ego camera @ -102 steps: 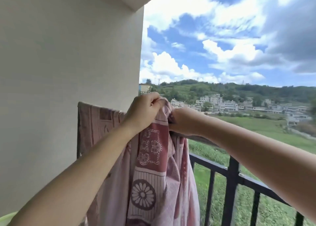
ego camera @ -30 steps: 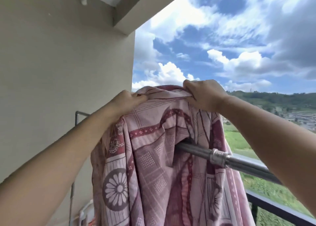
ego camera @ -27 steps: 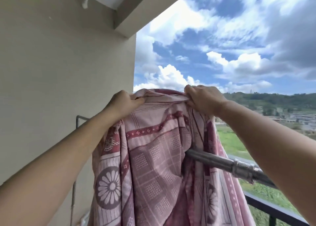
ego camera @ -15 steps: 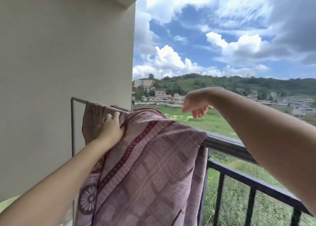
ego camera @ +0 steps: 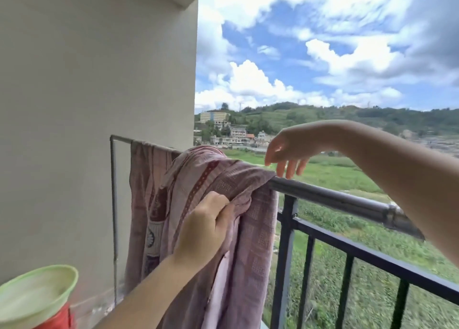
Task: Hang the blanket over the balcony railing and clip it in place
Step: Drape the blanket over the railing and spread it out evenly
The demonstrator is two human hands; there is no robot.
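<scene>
A pink blanket (ego camera: 223,179) with dark red patterns is draped over the grey metal rail (ego camera: 330,199) of the balcony, bunched near the wall. My left hand (ego camera: 206,226) grips a fold of the blanket on the near side, just below the rail. My right hand (ego camera: 288,152) hovers above the rail beside the blanket's right edge, fingers spread downward and holding nothing. No clip is in view.
A black barred balcony railing (ego camera: 347,249) runs to the right below the grey rail. A beige wall (ego camera: 87,105) closes the left side. A pale green basin (ego camera: 32,299) on something red sits at the lower left. Fields lie far below.
The blanket went from held high in both hands to draped over the rail. My right hand let go and hovers open. My left hand moved down the near side and closed on a fold.
</scene>
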